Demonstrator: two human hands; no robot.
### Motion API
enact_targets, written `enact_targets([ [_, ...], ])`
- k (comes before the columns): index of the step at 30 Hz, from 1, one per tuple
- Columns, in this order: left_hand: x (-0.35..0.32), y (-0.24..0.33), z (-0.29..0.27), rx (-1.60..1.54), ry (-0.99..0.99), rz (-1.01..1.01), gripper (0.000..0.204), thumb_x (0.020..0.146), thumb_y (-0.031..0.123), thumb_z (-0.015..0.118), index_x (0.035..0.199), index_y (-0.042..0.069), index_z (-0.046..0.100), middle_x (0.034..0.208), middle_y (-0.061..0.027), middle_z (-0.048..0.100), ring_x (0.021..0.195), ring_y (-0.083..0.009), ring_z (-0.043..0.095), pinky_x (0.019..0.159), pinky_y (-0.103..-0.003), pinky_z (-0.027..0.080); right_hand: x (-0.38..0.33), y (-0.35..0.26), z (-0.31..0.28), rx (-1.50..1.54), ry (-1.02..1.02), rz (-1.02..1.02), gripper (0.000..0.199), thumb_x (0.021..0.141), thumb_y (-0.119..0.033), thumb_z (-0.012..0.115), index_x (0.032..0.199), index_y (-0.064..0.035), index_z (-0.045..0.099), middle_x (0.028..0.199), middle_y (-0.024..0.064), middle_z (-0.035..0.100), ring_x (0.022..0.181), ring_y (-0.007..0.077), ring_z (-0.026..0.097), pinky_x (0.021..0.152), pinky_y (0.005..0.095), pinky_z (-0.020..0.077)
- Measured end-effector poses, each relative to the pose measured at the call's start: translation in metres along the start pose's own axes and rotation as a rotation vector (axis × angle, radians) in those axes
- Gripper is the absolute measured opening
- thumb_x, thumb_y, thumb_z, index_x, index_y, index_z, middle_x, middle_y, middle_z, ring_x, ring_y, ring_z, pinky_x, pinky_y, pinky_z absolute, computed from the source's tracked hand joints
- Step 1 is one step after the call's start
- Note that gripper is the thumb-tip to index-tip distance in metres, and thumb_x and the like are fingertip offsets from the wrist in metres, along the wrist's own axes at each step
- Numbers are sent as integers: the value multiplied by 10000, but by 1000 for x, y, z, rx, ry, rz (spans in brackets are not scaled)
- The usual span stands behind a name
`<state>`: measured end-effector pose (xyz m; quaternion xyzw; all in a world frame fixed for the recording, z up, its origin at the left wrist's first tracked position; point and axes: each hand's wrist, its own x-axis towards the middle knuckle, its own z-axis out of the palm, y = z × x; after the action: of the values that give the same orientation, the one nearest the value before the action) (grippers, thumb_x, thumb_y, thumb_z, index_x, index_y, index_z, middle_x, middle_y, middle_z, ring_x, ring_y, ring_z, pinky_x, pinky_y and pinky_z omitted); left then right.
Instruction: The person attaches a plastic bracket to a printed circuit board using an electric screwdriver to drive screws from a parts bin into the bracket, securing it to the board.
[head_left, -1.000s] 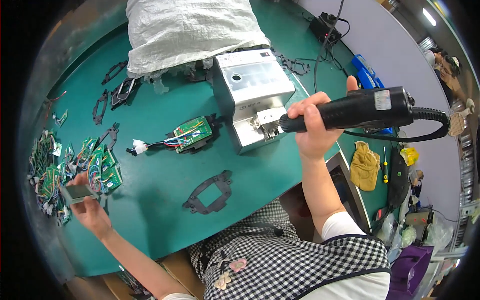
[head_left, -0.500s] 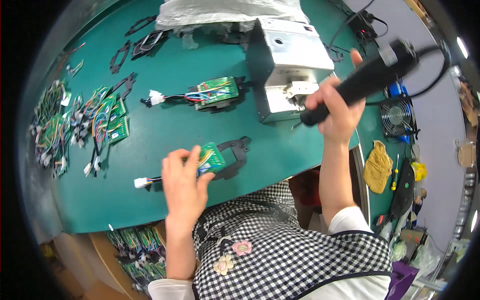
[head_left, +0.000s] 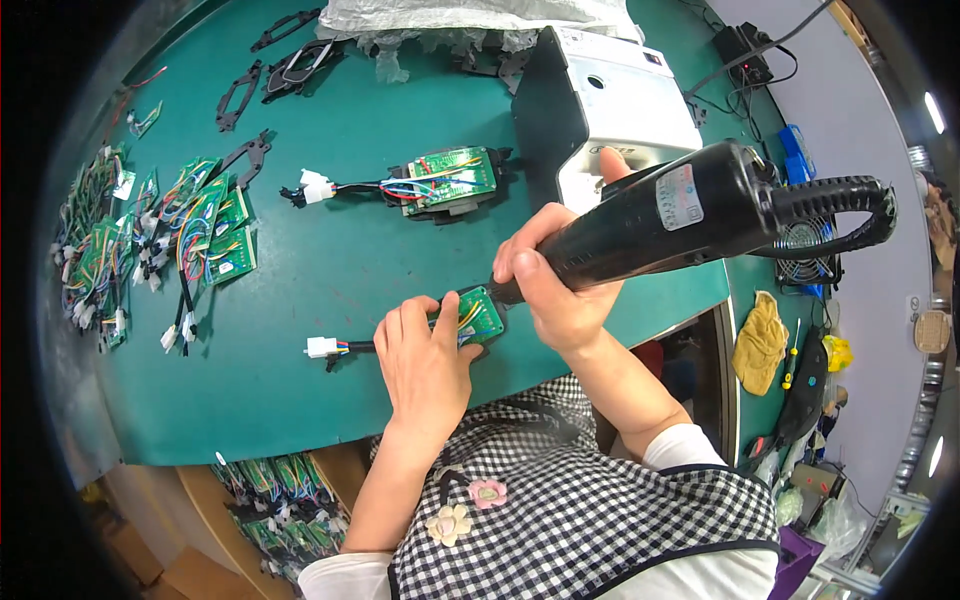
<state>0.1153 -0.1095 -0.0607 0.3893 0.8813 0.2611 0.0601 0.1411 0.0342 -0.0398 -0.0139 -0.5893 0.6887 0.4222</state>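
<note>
My left hand [head_left: 425,360] presses down on a small green circuit board [head_left: 482,316] with coloured wires and a white connector [head_left: 321,347], lying near the front edge of the green table [head_left: 330,250]. My right hand [head_left: 555,285] grips a black electric screwdriver [head_left: 660,215]. Its tip points down at the board's right end. A thick black cable [head_left: 850,200] loops from the tool's back end.
A second wired board on a black frame [head_left: 450,180] lies further back. Several green boards [head_left: 200,225] are piled at the left. A white-grey machine box [head_left: 610,100] stands at the back right, black frames [head_left: 290,60] at the back left, a white sack [head_left: 480,15] behind.
My left hand brought a board from the left pile to the table's front and now holds it flat. My right hand lowered the screwdriver from beside the machine box down onto it.
</note>
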Motion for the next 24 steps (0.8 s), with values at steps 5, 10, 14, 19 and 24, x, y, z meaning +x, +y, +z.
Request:
enact_targets([
  [5,1,1,-1,-35,-15,-19,518,601,109,719,1079,-2,553,975,-113,466,920,-269,445,814,-381,345,0,10,6,58,19,23,615,660,82,590,1224,54,348,669,32,535,585,94,501,557,224,421],
  [10,2,2,-2,-8,-21,-21,526,603,111,716,1088,-1,547,975,-111,466,912,-268,444,781,-377,351,11,15,-13,-110,-496,58,701,678,23,604,1246,-5,194,635,76,529,542,125,522,497,211,413],
  [14,5,2,0,-29,-24,12,535,596,113,721,1089,6,545,975,-104,467,909,-267,445,766,-370,353,3,0,-8,-14,-255,127,524,663,23,611,1125,10,364,666,52,540,550,109,507,515,218,417],
  [19,2,3,0,-36,14,18,589,541,55,742,1092,47,534,961,-112,490,883,-272,464,763,-369,374,44,-60,-44,54,222,-350,776,783,-32,507,1342,-67,-29,641,87,513,506,151,516,530,274,479],
  [24,16,10,8,-90,-33,126,596,544,53,740,1100,38,526,1019,-114,500,955,-277,466,803,-373,365,62,-60,-74,-269,176,-354,749,711,54,552,1325,31,125,621,44,540,505,113,521,519,231,453],
])
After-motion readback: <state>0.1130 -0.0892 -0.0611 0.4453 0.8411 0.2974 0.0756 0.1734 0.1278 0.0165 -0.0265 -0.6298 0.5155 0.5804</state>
